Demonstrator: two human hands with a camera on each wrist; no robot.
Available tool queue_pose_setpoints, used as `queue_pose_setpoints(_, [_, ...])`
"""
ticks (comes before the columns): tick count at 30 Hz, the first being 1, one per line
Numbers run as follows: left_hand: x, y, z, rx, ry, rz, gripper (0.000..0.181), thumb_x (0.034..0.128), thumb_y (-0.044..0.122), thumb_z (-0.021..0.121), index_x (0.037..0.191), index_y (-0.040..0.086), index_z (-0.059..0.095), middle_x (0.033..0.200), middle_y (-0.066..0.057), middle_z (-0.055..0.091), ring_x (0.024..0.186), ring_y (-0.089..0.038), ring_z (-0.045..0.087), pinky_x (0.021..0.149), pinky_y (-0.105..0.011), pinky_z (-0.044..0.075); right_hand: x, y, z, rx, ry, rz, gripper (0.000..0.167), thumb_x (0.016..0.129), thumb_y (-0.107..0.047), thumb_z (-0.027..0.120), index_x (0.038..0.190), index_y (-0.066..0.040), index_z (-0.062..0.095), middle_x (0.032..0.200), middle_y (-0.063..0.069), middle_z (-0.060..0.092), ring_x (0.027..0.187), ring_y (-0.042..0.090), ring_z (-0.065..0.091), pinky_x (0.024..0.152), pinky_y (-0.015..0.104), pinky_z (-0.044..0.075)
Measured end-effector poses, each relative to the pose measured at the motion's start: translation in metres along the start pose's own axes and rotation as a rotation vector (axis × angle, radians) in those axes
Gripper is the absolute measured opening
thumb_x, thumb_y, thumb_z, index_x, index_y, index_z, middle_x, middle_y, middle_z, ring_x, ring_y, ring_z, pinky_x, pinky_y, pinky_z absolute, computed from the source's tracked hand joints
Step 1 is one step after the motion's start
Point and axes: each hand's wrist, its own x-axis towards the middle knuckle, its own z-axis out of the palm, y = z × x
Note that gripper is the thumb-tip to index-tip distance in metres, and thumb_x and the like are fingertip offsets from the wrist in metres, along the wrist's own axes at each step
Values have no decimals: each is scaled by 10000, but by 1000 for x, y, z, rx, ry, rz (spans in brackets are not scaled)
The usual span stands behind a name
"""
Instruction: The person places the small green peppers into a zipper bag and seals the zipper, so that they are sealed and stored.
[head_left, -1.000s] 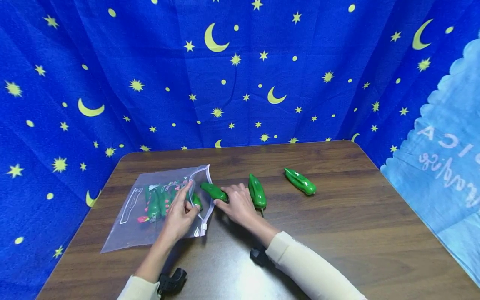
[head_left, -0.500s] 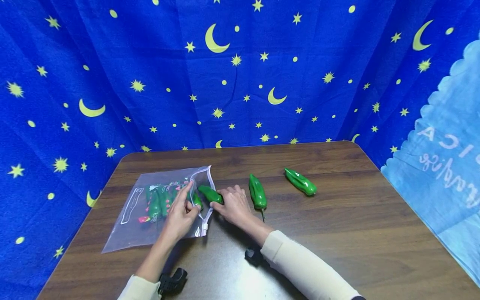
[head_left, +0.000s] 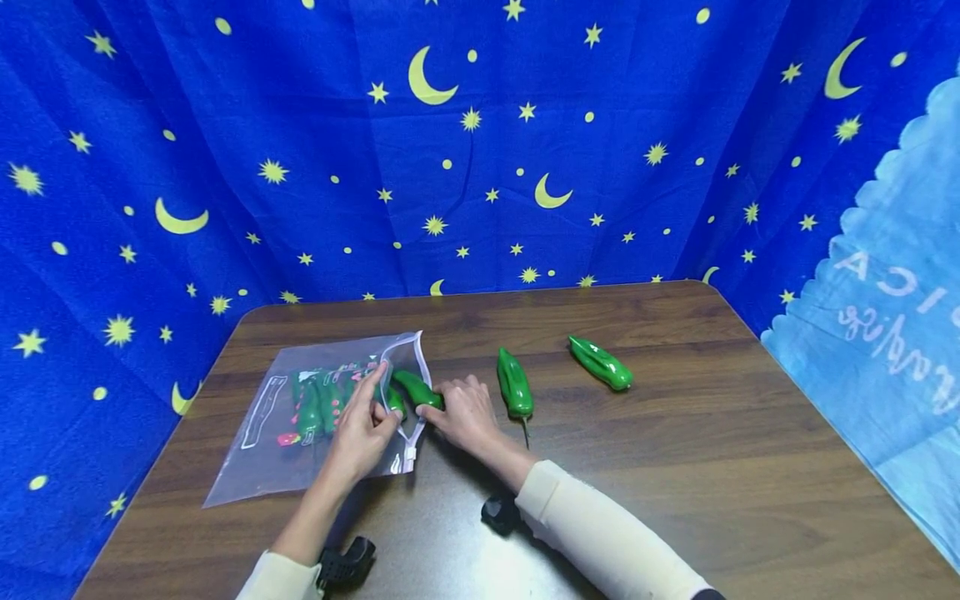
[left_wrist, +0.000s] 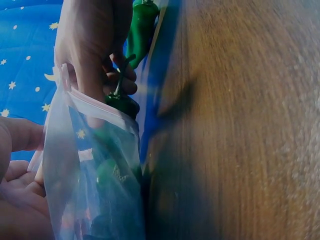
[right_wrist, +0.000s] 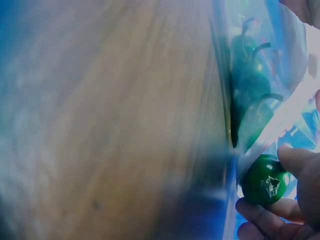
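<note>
A clear slider zip bag (head_left: 251, 475) lies on the left of the table with several green peppers (head_left: 309, 410) inside. At its mouth my left hand (head_left: 360, 433) grips the near film edge between thumb and fingers and keeps the opening apart. My right hand (head_left: 467, 412) holds another green pepper (head_left: 417, 388) by its stem end, tip pointing into the bag. Most of this pepper is within the mouth; in the left wrist view the stem end of the pepper (left_wrist: 124, 104) still shows above the zip rim. Through the film, the right wrist view shows stemmed peppers (right_wrist: 252, 82).
Right of the bag, a green pepper (head_left: 514, 385) lies on the brown wooden table (head_left: 675, 467), its stem toward me. Farther right lies one more green pepper (head_left: 600, 363), at a slant. A blue star-and-moon cloth (head_left: 495, 242) hangs behind the table.
My right hand has moved left, carrying the pepper from the rim of the bag farther into its mouth. My left hand and the two loose peppers stay where they were.
</note>
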Motion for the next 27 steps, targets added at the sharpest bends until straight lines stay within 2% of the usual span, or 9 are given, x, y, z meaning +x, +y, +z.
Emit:
queue_pose_setpoints(15, [0, 0, 0, 24, 1, -12, 732, 818, -2, 629, 1470, 107, 314, 988, -162, 531, 607, 1, 455, 524, -189, 424, -2, 0, 2, 49, -15, -24, 416, 803, -465, 674, 1054, -137, 721, 970, 30, 731, 805, 199, 555, 681, 294, 388])
queue_pose_setpoints(21, [1, -2, 1, 11, 3, -7, 744, 812, -17, 632, 1472, 105, 311, 962, -166, 531, 610, -7, 458, 534, -194, 434, -5, 4, -2, 122, 8, -51, 307, 874, -334, 610, 1053, -110, 720, 995, 50, 732, 811, 220, 565, 753, 334, 422])
queue_pose_setpoints(27, [0, -3, 2, 8, -6, -19, 761, 801, -33, 634, 1474, 98, 303, 957, -168, 533, 612, -6, 457, 533, -196, 439, -8, 10, -3, 144, 9, -59, 239, 864, -184, 581, 1037, -101, 723, 985, 51, 731, 780, 216, 552, 710, 320, 418])
